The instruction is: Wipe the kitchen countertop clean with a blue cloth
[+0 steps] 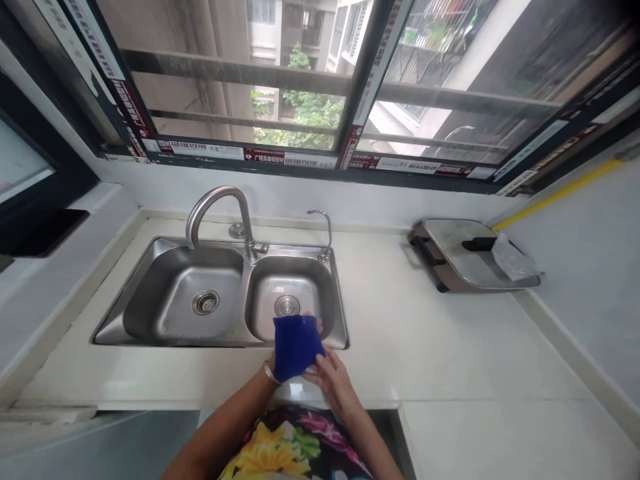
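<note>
A small blue cloth (297, 347) is spread over my left hand (319, 324), which holds it up from beneath at the front edge of the sink. Only fingertips past the cloth's right side and the wrist with a bracelet (271, 372) show; the rest of that hand is covered. My right hand (336, 381) grips the cloth's lower right corner, thumb and fingers close together. Just beyond both hands lies the smaller right basin (260, 283) of the steel double sink.
A curved faucet (220, 193) rises behind the basins, and a thin spout (329, 230) stands right of it. The larger basin (150, 293) is at left. An electric pan with a glass lid (450, 243) sits on the white counter (425, 347) at right. A window (300, 157) runs behind.
</note>
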